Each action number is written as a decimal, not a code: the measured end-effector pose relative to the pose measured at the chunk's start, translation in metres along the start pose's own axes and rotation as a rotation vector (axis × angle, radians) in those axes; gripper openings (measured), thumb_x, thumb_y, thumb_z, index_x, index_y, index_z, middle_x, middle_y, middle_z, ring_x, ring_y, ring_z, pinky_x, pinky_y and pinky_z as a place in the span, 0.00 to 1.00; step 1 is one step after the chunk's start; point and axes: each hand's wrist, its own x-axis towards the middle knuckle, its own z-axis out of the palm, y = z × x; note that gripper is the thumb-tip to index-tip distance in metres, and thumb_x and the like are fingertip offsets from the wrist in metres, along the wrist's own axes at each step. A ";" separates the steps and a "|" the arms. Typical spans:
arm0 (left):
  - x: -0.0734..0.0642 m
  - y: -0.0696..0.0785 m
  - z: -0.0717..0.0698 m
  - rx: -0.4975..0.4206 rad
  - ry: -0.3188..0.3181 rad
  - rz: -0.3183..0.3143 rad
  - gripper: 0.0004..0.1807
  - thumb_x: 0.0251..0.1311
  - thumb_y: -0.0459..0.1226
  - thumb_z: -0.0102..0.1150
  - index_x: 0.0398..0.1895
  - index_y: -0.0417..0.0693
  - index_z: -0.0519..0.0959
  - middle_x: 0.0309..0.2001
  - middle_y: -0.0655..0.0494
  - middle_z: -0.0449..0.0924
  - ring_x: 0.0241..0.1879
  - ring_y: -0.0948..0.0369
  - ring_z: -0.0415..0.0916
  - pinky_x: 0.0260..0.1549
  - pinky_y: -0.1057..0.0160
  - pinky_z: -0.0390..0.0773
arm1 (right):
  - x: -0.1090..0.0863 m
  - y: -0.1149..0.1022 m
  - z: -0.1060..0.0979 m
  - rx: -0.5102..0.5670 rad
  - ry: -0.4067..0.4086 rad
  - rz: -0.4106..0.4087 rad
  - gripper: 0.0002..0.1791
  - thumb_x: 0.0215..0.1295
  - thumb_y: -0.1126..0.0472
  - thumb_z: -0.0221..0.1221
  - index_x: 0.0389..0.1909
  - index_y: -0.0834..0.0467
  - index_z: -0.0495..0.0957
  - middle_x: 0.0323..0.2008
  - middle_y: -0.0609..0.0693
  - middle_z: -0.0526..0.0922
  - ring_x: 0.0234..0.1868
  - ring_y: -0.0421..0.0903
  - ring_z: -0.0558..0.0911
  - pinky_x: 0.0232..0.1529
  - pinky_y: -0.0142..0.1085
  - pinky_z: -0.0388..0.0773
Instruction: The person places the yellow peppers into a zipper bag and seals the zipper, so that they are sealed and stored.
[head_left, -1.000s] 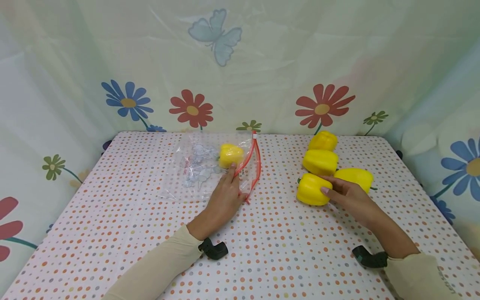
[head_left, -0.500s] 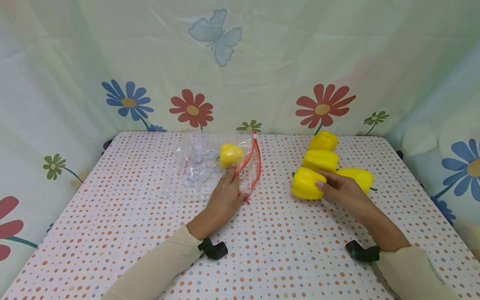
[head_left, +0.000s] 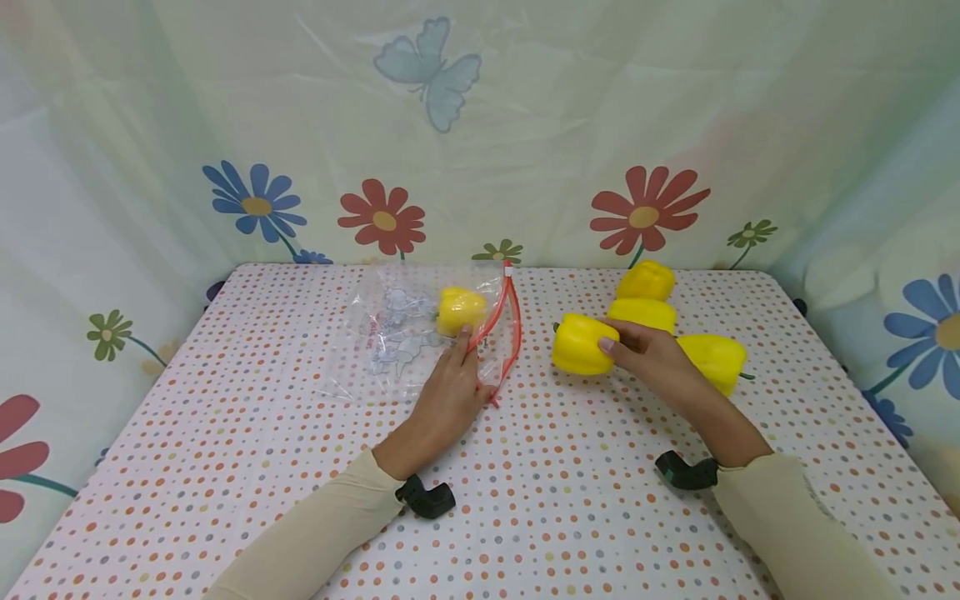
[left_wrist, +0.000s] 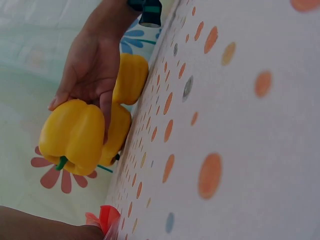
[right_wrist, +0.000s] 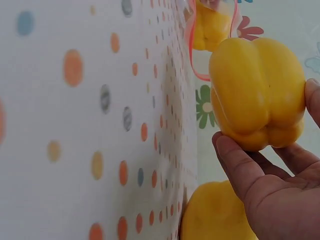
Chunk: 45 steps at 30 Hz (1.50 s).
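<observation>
My right hand (head_left: 667, 362) holds a yellow bell pepper (head_left: 581, 346) by its base, fingers and thumb spread around it. The right wrist view shows this pepper raised off the table, and in the left wrist view its green stem (left_wrist: 61, 163) points away from the palm. Flat on the left lies a clear zip bag (head_left: 401, 354) with a red-edged mouth facing right. One yellow pepper (head_left: 459, 310) is inside, near the opening. At that mouth my left hand (head_left: 446, 400) grips the red edge (head_left: 515, 333), its index fingertip beside the bagged pepper.
Three more yellow peppers lie on the right: one at the back (head_left: 647, 281), one in front of it (head_left: 643, 315), and one further right (head_left: 712, 360). A dotted cloth (head_left: 570, 517) covers the table. A flowered curtain (head_left: 525, 125) hangs behind.
My right hand has lifted the pepper from beside the others and carried it left towards the bag. The left hand and bag have stayed in place.
</observation>
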 end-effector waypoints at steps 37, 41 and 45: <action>0.000 0.000 0.000 0.005 -0.012 -0.013 0.37 0.58 0.41 0.69 0.64 0.26 0.66 0.74 0.38 0.48 0.64 0.43 0.64 0.65 0.51 0.60 | 0.054 -0.026 0.047 0.132 -0.059 0.018 0.35 0.67 0.43 0.57 0.72 0.50 0.64 0.67 0.52 0.68 0.61 0.51 0.72 0.60 0.45 0.70; 0.000 0.000 0.001 -0.004 -0.013 -0.014 0.38 0.58 0.41 0.69 0.65 0.26 0.65 0.74 0.39 0.47 0.64 0.43 0.64 0.65 0.51 0.60 | 0.059 -0.025 0.050 0.166 -0.086 0.012 0.34 0.69 0.46 0.57 0.72 0.52 0.63 0.67 0.53 0.67 0.62 0.52 0.70 0.61 0.45 0.69; 0.000 0.000 0.001 -0.009 -0.013 -0.018 0.40 0.57 0.42 0.69 0.66 0.27 0.64 0.75 0.39 0.46 0.66 0.43 0.63 0.65 0.51 0.60 | 0.062 -0.025 0.052 0.161 -0.107 0.025 0.35 0.68 0.45 0.57 0.72 0.52 0.62 0.67 0.53 0.67 0.62 0.52 0.70 0.61 0.45 0.69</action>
